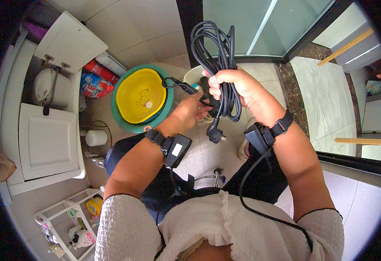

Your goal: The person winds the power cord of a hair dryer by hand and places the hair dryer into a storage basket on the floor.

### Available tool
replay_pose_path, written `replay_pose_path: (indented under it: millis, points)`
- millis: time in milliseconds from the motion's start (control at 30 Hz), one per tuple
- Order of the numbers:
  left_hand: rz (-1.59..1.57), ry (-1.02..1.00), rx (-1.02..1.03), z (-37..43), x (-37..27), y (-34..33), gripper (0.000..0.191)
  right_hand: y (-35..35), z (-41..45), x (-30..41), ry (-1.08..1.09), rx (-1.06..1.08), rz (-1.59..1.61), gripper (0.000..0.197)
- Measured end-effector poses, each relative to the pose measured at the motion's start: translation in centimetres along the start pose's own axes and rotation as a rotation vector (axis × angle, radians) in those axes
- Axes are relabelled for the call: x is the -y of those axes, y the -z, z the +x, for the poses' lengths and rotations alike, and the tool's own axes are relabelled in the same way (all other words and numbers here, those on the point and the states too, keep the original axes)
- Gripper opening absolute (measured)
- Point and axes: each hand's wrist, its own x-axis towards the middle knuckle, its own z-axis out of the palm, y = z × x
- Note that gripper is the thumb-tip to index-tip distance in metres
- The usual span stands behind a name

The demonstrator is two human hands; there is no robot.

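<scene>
My right hand (229, 84) grips a coiled black power cord (211, 42) around its middle. Several loops rise above the fist, and the cord's black plug (216, 134) hangs below with its metal prongs showing. To the left, my left hand (190, 111) has its thumb and fingers about a thinner stretch of black cord with a slim, dark inline piece (185, 86). That stretch ends in a small loop over the edge of a yellow basin (138, 91). Behind both hands stands a cream bucket (192, 75), its contents mostly hidden.
The yellow basin sits inside a green basin (117, 114) on the tiled floor. At left, a white cabinet (48, 140) has one door (69, 42) swung out. A white shelf rack (63, 212) holds bottles. A framed glass door (242, 29) stands ahead, a mirror (327, 98) at right.
</scene>
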Motion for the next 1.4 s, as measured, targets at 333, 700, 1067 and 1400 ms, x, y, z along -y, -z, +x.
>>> replay_pose_path:
  millis: [333, 700, 1067, 1400]
  points:
    - [-0.246, -0.149, 0.084, -1.8, -1.3, -1.0, 0.037, 1.0, 1.2, -1.5, 0.118, -0.202, -0.711, 0.017]
    - [-0.204, -0.305, 0.213, -3.0, -1.2, -2.0, 0.08, 1.9, 2.4, -3.0, 0.033, -0.385, -1.423, 0.04]
    - [-0.297, -0.4, 0.164, -2.5, -1.9, -1.5, 0.045, 0.5, 2.3, -4.7, 0.234, -0.308, -1.55, 0.046]
    - [-0.214, -0.402, 0.024, -2.0, -1.8, -0.7, 0.023, 0.7, 2.5, -5.4, 0.309, -0.178, -1.649, 0.037]
